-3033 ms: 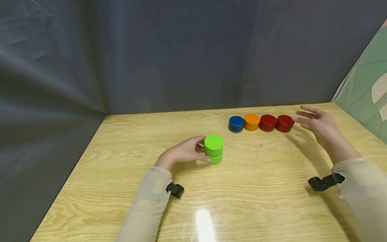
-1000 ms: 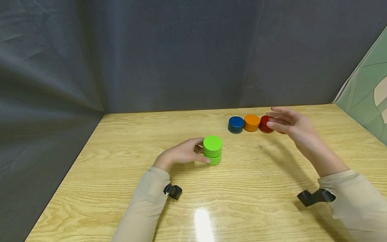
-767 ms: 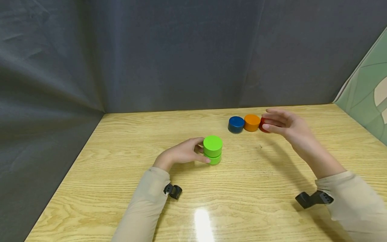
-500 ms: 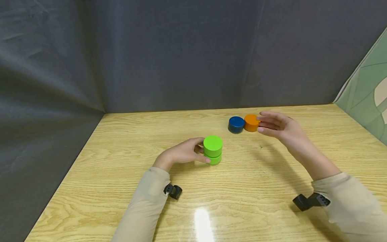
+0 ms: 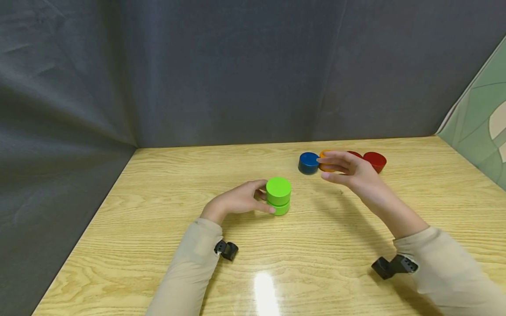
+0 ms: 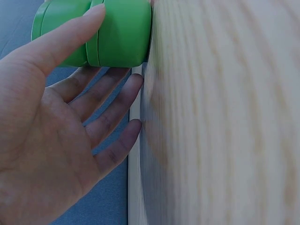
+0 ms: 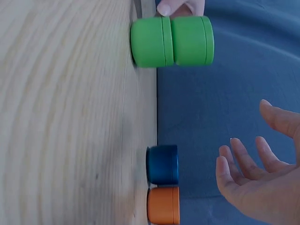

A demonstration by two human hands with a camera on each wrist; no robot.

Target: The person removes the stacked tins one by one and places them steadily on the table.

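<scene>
Below, our left hand [image 5: 237,201] steadies the green stack [image 5: 278,195], thumb and fingers touching; our right hand [image 5: 348,171], fingers loosely spread and empty, hovers over the orange disc [image 7: 163,205].

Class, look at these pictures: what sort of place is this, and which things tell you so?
Probably a staged recording booth: a bare wooden table, a dark grey cloth backdrop around it, and only coloured pucks such as the green stack.

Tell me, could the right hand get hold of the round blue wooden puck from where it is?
Probably yes. The right hand hovers open just right of the round blue wooden puck, with nothing between them; the orange puck sits beside it.
</scene>
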